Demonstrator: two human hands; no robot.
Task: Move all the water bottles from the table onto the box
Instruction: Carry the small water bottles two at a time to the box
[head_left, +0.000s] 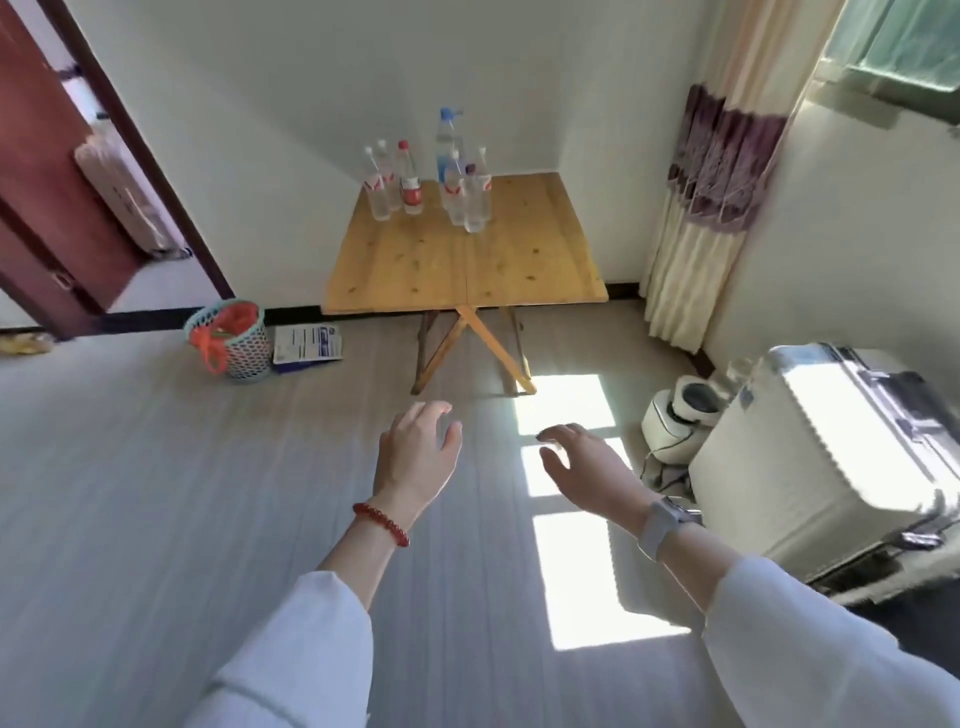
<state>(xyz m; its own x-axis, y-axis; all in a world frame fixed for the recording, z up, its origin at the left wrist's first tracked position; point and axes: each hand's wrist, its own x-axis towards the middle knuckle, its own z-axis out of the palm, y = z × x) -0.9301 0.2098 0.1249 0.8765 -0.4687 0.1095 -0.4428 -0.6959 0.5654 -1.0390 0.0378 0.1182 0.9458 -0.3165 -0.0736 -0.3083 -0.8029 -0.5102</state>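
Note:
Several clear water bottles stand at the far side of a wooden folding table (467, 270). One has a red cap and red label (410, 182), a tall one has a blue cap (448, 140), and a small one (474, 200) stands nearest. A white ribbed suitcase-like box (810, 467) lies at the right on the floor. My left hand (418, 457), with a red bead bracelet, and my right hand (587, 467), with a grey watch, reach forward over the floor, fingers apart and holding nothing, well short of the table.
A teal mesh bin (234, 338) with an orange bag and a flat printed packet (309, 345) sit on the floor left of the table. A white appliance (675, 421) stands beside the box. A curtain (711, 208) hangs at right; an open door (47, 171) at left.

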